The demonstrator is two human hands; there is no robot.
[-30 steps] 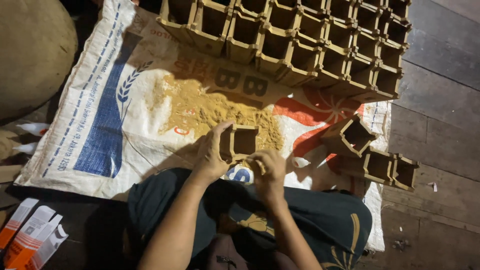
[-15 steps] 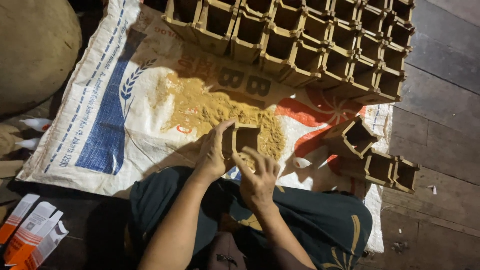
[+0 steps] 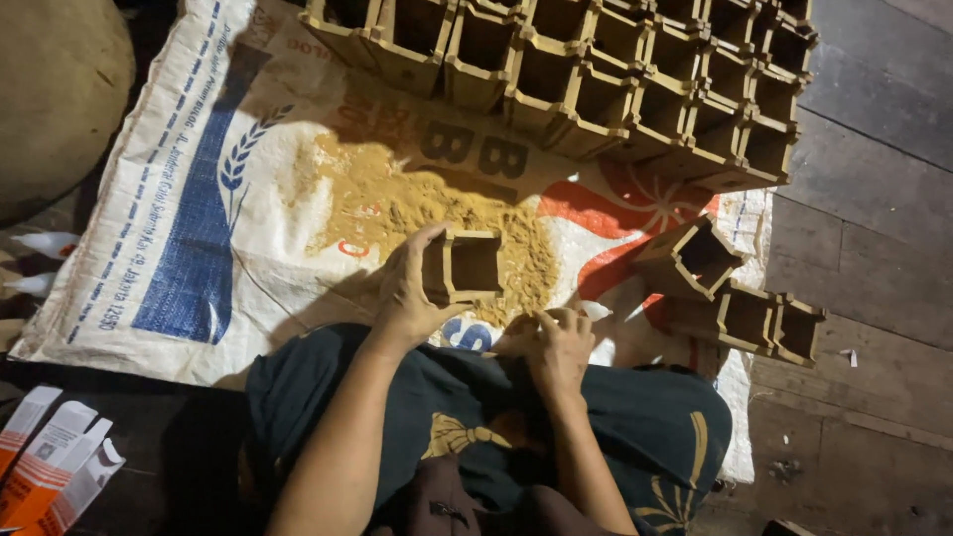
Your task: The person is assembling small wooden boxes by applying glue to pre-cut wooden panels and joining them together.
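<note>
Left hand (image 3: pixel 405 298) grips small wooden box (image 3: pixel 465 266) over white printed sack (image 3: pixel 199 228).

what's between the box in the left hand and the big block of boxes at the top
In the head view, a heap of yellow-brown sawdust on the printed sack lies between the held box and the stacked boxes.

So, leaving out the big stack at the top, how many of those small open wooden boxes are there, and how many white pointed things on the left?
Wooden box held in the left hand: 1
Loose wooden boxes lying at the right: 3
White pointed things at the left edge: 2
Total: 6
</note>
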